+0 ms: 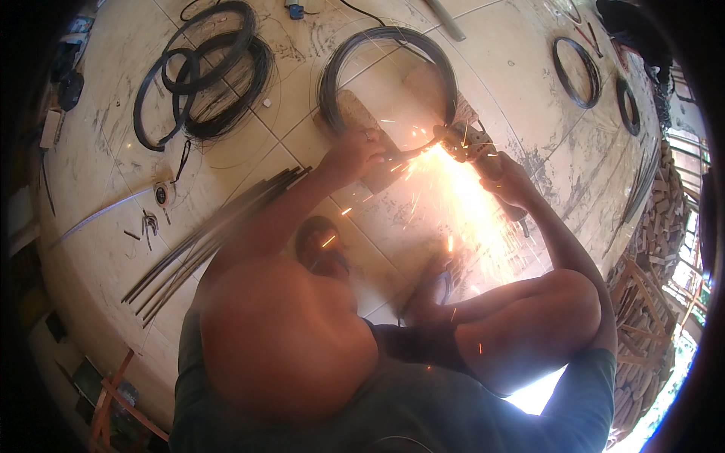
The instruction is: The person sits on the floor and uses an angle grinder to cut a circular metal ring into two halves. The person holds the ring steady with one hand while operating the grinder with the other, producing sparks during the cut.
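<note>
My right hand (507, 180) is wrapped round the body of an angle grinder (470, 143). At its disc, bright sparks (461, 189) spray down toward my feet. In front of me lies a large coil of dark wire (389, 35), its near side resting by wooden blocks (385, 175). My left hand (353, 157) is closed at the near left part of that coil, over a block. Glare and sparks hide the exact point where disc and wire meet.
More wire coils (253, 83) lie at the far left, and another coil (577, 72) at the far right. Several thin metal rods (204, 245) lie beside my left leg. A tape measure (161, 195) sits left of them. Stacked wood pieces (649, 302) line the right side.
</note>
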Tool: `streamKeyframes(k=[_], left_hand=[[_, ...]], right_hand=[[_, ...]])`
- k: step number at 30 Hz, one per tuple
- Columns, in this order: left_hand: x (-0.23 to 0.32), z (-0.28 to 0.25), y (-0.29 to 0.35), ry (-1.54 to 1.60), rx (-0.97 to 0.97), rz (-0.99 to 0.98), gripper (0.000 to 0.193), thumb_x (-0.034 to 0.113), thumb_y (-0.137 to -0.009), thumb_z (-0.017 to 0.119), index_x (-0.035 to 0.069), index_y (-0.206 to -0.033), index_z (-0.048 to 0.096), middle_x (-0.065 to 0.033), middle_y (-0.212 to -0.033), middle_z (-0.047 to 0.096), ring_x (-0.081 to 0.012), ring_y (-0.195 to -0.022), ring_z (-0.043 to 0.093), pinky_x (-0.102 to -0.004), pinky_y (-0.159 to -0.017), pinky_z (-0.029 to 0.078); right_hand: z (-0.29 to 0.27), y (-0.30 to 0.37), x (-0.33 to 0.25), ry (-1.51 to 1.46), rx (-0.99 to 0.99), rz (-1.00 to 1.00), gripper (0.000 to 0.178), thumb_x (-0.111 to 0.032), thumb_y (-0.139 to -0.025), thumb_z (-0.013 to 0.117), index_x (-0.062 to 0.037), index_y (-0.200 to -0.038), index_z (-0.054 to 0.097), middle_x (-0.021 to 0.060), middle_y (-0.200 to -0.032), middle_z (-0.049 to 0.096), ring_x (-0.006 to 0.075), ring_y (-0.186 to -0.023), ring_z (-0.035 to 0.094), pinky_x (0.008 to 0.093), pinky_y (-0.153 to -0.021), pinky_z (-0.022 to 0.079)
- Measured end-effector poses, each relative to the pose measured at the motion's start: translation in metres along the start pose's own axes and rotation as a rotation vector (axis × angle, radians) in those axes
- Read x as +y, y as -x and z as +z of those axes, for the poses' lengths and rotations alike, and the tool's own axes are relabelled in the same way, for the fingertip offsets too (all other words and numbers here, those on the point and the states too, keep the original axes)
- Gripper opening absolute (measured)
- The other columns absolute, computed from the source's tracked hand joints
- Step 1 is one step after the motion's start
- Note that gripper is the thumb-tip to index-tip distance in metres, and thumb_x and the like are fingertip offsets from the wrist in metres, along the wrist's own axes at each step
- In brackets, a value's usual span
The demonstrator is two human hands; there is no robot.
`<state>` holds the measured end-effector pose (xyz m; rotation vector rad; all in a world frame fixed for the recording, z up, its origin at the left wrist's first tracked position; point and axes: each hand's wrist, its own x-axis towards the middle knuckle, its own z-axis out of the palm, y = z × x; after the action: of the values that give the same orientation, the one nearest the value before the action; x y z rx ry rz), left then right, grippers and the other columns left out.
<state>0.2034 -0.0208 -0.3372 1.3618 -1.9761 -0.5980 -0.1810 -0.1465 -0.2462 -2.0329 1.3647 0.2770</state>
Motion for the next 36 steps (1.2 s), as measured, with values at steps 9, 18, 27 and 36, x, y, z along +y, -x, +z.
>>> streamKeyframes(k=[9,18,27,36], left_hand=[[0.003,-0.005,-0.001,-0.003,-0.02,-0.016,0.021,0.015,-0.083,0.081,0.005,-0.101,0.075,-0.0073,-0.099,0.063,-0.0304,-0.1,0.061,-0.0435,-0.09,0.052],[0.005,-0.004,-0.002,-0.01,-0.009,-0.021,0.021,0.014,-0.082,0.082,0.005,-0.1,0.075,-0.0068,-0.098,0.063,-0.0299,-0.1,0.061,-0.0434,-0.089,0.052],[0.003,-0.001,-0.003,0.022,0.006,-0.005,0.021,0.013,-0.081,0.083,0.004,-0.099,0.075,-0.0068,-0.096,0.063,-0.0297,-0.099,0.062,-0.0429,-0.089,0.052],[0.004,-0.003,-0.004,0.006,0.012,0.005,0.021,0.013,-0.081,0.083,0.004,-0.098,0.075,-0.0069,-0.095,0.064,-0.0296,-0.097,0.062,-0.0434,-0.087,0.052]], right_hand=[[0.002,-0.002,-0.002,0.017,-0.01,0.06,0.062,-0.032,-0.075,0.081,0.0001,-0.123,0.058,0.0252,-0.106,0.072,0.04,-0.098,0.072,0.0472,-0.085,0.055],[0.0,-0.001,-0.008,0.027,-0.034,0.127,0.062,-0.033,-0.073,0.081,-0.0002,-0.121,0.058,0.0247,-0.105,0.072,0.0405,-0.098,0.072,0.0485,-0.084,0.055],[-0.004,-0.001,-0.012,0.014,-0.035,0.116,0.065,-0.034,-0.073,0.082,-0.0002,-0.123,0.058,0.0247,-0.106,0.072,0.0407,-0.099,0.072,0.0459,-0.086,0.055],[0.003,-0.007,-0.002,-0.069,0.012,-0.115,0.061,-0.031,-0.076,0.082,-0.001,-0.123,0.058,0.0236,-0.105,0.071,0.0379,-0.097,0.072,0.044,-0.084,0.056]])
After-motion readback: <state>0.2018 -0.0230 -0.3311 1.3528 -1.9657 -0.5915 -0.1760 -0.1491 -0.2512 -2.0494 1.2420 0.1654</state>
